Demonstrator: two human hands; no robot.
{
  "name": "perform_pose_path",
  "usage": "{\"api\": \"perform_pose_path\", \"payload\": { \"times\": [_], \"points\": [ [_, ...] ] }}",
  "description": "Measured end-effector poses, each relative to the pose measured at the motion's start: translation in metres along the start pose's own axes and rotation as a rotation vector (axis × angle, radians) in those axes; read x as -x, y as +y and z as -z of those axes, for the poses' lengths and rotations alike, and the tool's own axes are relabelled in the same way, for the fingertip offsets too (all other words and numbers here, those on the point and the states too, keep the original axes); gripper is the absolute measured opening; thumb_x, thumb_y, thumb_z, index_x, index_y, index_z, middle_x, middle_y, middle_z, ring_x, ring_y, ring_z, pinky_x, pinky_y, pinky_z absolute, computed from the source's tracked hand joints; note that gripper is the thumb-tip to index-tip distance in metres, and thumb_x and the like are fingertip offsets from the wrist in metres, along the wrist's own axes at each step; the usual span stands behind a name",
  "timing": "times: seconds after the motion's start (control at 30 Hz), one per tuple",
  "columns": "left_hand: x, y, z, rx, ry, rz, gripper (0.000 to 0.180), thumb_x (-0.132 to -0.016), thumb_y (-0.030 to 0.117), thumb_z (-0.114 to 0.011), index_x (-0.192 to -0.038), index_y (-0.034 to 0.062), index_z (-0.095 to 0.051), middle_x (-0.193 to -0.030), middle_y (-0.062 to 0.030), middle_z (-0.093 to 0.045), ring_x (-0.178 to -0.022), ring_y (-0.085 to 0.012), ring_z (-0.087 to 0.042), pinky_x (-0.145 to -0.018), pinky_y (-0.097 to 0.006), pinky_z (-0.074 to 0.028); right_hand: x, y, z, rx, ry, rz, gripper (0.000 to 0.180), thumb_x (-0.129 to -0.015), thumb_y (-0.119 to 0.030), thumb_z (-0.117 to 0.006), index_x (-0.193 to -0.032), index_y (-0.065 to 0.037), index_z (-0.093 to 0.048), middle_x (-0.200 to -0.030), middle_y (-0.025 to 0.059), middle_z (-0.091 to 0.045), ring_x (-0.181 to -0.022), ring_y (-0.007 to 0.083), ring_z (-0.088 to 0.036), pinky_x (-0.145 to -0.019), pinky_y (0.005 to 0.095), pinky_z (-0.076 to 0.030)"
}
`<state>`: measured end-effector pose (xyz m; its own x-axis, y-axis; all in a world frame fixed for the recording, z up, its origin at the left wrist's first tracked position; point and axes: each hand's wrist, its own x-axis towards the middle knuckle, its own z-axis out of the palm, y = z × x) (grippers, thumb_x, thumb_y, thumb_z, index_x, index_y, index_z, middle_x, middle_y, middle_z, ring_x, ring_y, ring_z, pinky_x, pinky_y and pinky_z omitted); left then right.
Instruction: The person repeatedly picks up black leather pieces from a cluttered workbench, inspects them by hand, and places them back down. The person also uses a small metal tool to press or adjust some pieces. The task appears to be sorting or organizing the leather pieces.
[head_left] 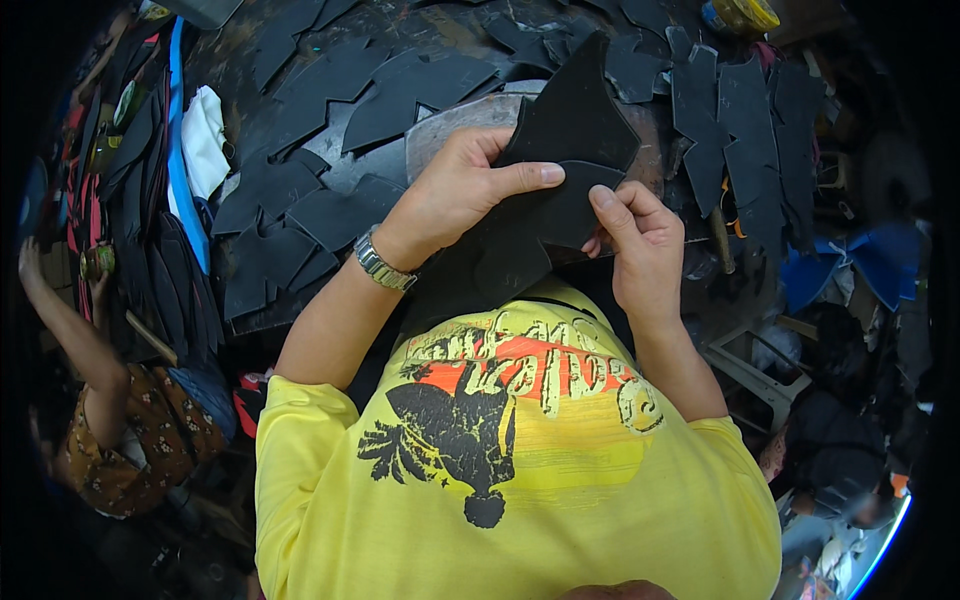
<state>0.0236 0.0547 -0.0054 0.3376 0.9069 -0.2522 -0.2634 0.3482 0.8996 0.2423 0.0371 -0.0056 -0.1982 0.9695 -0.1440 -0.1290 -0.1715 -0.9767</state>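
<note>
Both hands grip black cut piece (560, 160): left hand (460, 190) thumb clamped over, right hand (640, 245) pinching near edge. Probably aligning layers; next needs steady pressing.

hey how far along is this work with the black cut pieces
Done, it seems: many black cut pieces lie spread over the worktable, with more stacked at its right. In hand: the left hand and right hand pinch one black piece between them, above the table. What is left: I cannot tell which table pieces are finished or waiting.
</note>
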Motion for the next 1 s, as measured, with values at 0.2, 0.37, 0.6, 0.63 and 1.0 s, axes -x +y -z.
{"api": "perform_pose_path", "payload": {
  "times": [0.2, 0.37, 0.6, 0.63, 1.0],
  "points": [
    [0.002, 0.002, -0.001, 0.006, -0.026, 0.004, 0.026, -0.094, 0.014, -0.077, -0.116, 0.0003, -0.072, -0.103, -0.0051, -0.076, -0.088, -0.0103, -0.071, -0.080, -0.025, -0.059, -0.004, -0.009, -0.006, 0.017, 0.042, -0.018, 0.016, -0.098, -0.017, -0.075, -0.092, -0.002, -0.070, -0.079, -0.0007, -0.067, -0.066, 0.0040, -0.060, -0.060, 0.0198, -0.047],
    [-0.001, 0.000, -0.010, -0.223, -0.011, -0.184, 0.036, -0.094, 0.018, -0.078, -0.123, -0.0015, -0.068, -0.103, -0.0043, -0.074, -0.088, -0.0100, -0.069, -0.079, -0.025, -0.057, -0.004, -0.020, 0.001, 0.102, 0.026, 0.100, 0.016, -0.097, -0.016, -0.076, -0.101, -0.001, -0.072, -0.083, -0.0021, -0.069, -0.069, 0.0007, -0.059, -0.061, 0.0175, -0.045],
    [0.001, 0.004, -0.012, -0.473, 0.042, -0.065, 0.054, -0.090, 0.014, -0.079, -0.140, 0.0024, -0.061, -0.109, -0.0109, -0.073, -0.092, -0.0198, -0.067, -0.087, -0.034, -0.054, -0.013, -0.008, 0.031, -0.117, 0.161, 0.017, 0.020, -0.101, -0.022, -0.070, -0.102, -0.002, -0.071, -0.081, 0.0041, -0.072, -0.061, 0.0083, -0.066, -0.054, 0.0202, -0.050],
    [0.000, 0.006, -0.010, -0.570, 0.039, -0.085, 0.053, -0.090, 0.013, -0.079, -0.139, 0.0032, -0.062, -0.109, -0.0119, -0.073, -0.093, -0.0221, -0.068, -0.088, -0.035, -0.054, -0.014, -0.006, 0.035, -0.135, 0.142, -0.034, 0.021, -0.101, -0.023, -0.070, -0.100, -0.002, -0.071, -0.081, 0.0045, -0.072, -0.061, 0.0086, -0.067, -0.053, 0.0204, -0.050],
    [-0.013, -0.042, -0.028, -1.573, -0.118, -0.445, 0.082, -0.097, 0.058, -0.060, -0.159, 0.0091, -0.039, -0.167, -0.0185, -0.033, -0.156, -0.0347, -0.028, -0.127, -0.053, -0.018, 0.005, -0.034, 0.082, 0.715, 0.183, 0.113, 0.015, -0.097, -0.012, -0.073, -0.100, 0.002, -0.075, -0.076, -0.0044, -0.063, -0.068, 0.0005, -0.049, -0.059, 0.0196, -0.039]
  ]
}}
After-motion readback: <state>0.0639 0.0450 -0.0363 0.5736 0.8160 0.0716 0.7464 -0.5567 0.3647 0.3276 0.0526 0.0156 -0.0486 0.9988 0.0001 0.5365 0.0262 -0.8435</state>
